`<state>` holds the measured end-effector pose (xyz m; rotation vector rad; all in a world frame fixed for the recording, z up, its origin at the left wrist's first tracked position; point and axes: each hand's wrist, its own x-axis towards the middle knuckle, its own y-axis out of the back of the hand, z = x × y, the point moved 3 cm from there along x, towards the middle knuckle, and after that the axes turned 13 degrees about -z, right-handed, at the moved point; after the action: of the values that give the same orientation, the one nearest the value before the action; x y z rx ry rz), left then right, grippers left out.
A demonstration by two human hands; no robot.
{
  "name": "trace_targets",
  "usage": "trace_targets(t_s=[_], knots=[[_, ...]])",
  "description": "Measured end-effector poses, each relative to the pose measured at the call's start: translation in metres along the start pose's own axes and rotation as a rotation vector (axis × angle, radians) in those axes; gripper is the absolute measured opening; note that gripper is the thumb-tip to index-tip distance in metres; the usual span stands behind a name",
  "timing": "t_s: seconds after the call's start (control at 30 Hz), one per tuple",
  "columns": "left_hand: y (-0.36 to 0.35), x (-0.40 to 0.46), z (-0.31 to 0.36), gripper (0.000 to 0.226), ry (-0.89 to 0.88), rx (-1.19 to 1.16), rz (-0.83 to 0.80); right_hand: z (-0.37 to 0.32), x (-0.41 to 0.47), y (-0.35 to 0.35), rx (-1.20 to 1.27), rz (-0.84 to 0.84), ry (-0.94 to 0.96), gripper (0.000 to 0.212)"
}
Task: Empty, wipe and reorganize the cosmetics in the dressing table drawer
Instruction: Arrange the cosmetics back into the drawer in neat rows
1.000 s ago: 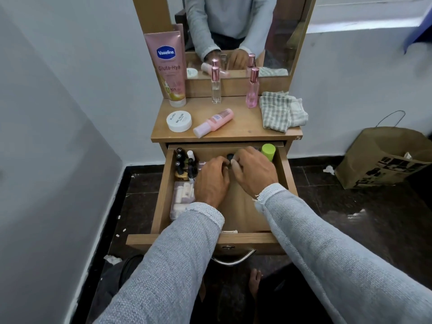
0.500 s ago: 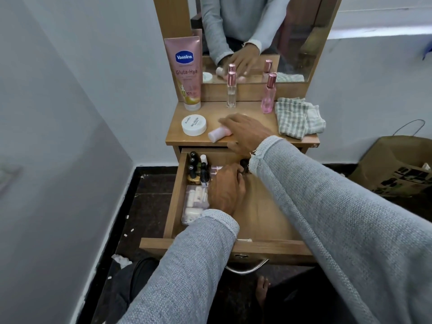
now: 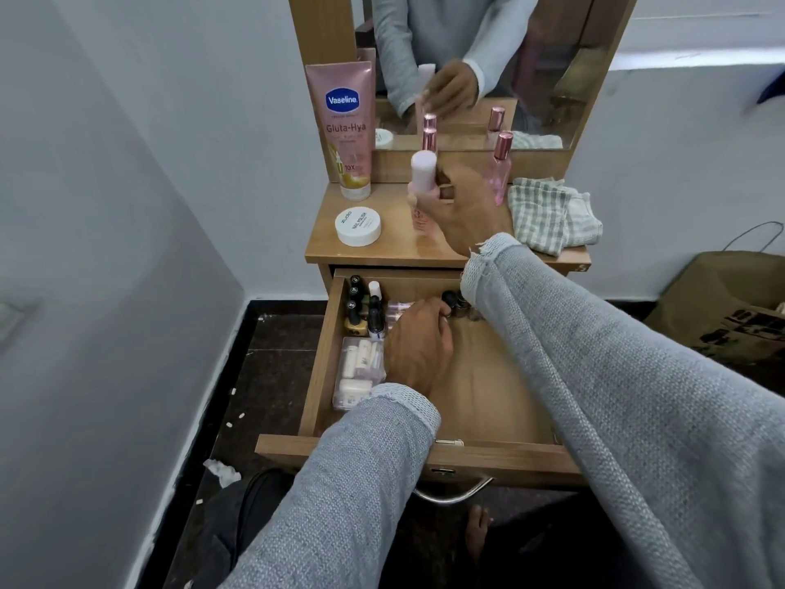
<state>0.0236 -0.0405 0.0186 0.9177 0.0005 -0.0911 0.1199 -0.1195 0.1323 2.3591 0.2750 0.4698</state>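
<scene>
The wooden drawer is pulled out under the dressing table top. My right hand grips a pink bottle with a white cap and holds it upright above the table top. My left hand is inside the drawer, fingers curled at a small dark-capped bottle near the back. Nail polish bottles stand in the drawer's back left corner. A clear plastic case of small items lies on the left side in front of them.
On the table top stand a pink Vaseline tube, a white jar, two pink spray bottles and a checked cloth. A mirror rises behind. A brown paper bag sits on the dark floor, right.
My right hand left the drawer, took the pink bottle lying on the table top and lifted it upright. My left hand stayed in the drawer.
</scene>
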Motion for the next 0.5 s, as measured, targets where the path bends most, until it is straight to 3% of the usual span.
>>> trace_targets(t_s=[0.17,0.5], knots=[[-0.001,0.000,0.000,0.022,-0.004,-0.006,0.001,0.011,0.009,-0.008,0.210,-0.016,-0.023,0.023],[-0.001,0.002,-0.001,0.024,-0.014,0.002,-0.009,0.044,0.015,-0.030,0.209,-0.074,-0.071,0.041]])
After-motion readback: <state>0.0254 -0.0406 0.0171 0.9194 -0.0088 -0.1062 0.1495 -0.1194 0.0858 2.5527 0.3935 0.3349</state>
